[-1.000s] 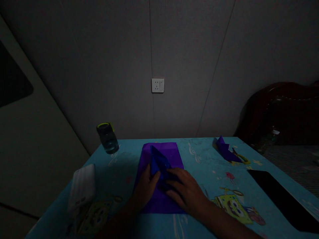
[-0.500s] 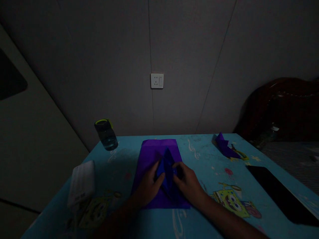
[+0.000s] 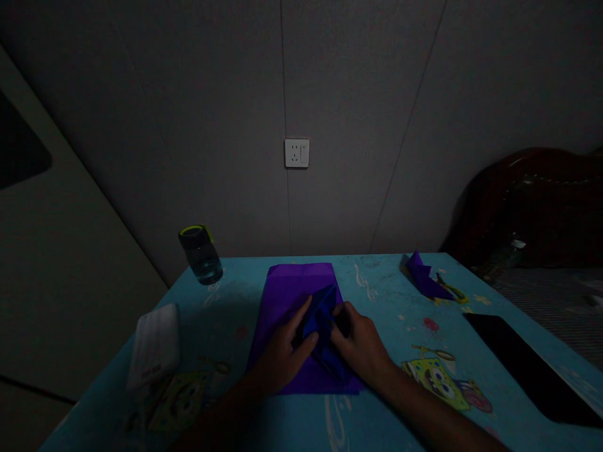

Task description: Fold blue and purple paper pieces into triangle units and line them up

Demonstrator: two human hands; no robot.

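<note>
A folded piece of blue paper [image 3: 322, 319] is held between my two hands, above a purple sheet of paper [image 3: 288, 284] lying on the table. My left hand [image 3: 285, 349] grips its left side, thumb on the near face and fingers behind. On the right side, my right hand [image 3: 358, 342] pinches the blue paper with thumb and forefinger. The folded layers stand partly apart, and the paper tilts with its top toward the right. The lower part rests over the purple sheet; whether it touches is hard to tell in the dim light.
A water bottle [image 3: 201, 256] stands at the back left, with a white power bank [image 3: 154, 346] nearer me. At the back right, a folded purple paper boat [image 3: 424, 278] lies beside yellow-handled scissors [image 3: 455, 293]. A black flat slab [image 3: 527, 364] lies along the right edge.
The blue paper has turned, its upper tip swinging to the right. My left fingers have straightened along its side, and my right hand has shifted slightly to the right.
</note>
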